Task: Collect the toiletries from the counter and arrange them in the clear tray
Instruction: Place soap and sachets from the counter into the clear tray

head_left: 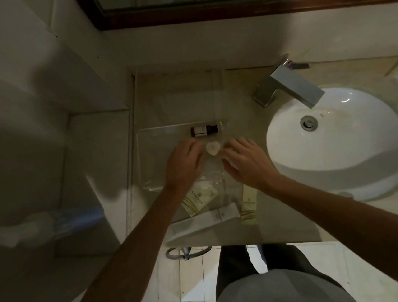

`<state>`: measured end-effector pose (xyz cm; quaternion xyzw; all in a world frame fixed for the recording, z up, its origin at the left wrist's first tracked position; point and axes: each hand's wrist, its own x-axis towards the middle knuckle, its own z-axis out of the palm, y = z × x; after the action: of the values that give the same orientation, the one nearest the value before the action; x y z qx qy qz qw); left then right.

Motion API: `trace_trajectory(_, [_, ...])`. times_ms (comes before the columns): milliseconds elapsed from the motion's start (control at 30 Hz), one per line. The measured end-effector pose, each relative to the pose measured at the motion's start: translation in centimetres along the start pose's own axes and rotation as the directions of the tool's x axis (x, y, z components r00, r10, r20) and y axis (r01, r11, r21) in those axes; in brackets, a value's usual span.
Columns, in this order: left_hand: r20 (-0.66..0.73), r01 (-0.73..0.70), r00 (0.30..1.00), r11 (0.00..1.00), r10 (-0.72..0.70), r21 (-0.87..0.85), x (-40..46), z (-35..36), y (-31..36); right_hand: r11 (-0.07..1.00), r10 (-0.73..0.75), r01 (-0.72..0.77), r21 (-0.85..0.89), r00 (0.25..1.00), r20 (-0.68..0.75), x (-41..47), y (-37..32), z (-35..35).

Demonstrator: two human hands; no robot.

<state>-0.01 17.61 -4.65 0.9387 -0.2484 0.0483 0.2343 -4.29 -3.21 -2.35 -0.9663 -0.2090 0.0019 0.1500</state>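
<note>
Both hands are down over the clear tray (147, 141), which sits on the counter (243, 91) left of the sink (341, 147). It's see-through, so you mostly catch it by its glinting edges.

There's a small dark bottle (203, 130) lying on its side along the tray's far edge, probably laid flat so it can't tip over. Just near of it is a little pale heart-shaped thing (213, 148), maybe a soap, sitting right between the two hands.

The left hand (184, 163) is palm down with fingers loosely curled, tips just beside the heart. I can't tell if it's pinching anything. The right hand (242, 158) is also palm down, fingers bent, and there's something pale tucked under them. Looks like it's holding a small white item, but it's too blurry to call for sure. My guess is both hands are nudging stuff into a neat row.

Still waiting on the near part of the counter: a cream sachet (200, 200) partly under the left wrist, a long white tube (201, 222) lying diagonally, and a slim cream tube (248, 204) to its right. So roughly half to go.
</note>
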Motion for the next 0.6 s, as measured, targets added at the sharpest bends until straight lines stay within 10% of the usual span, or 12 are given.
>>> trace_trajectory(233, [0.243, -0.169, 0.956, 0.986, 0.165, -0.002, -8.5, 4.1, 8.5, 0.952, -0.191, 0.285, -0.112, 0.839, 0.510, -8.5, 3.6, 1.0])
trace_trajectory(600, [0.466, 0.228, 0.865, 0.973, -0.189, -0.029, -6.2, 7.0, 15.9, 0.981, -0.075, 0.134, -0.138, 0.927, 0.368, -10.8, 5.4, -0.1])
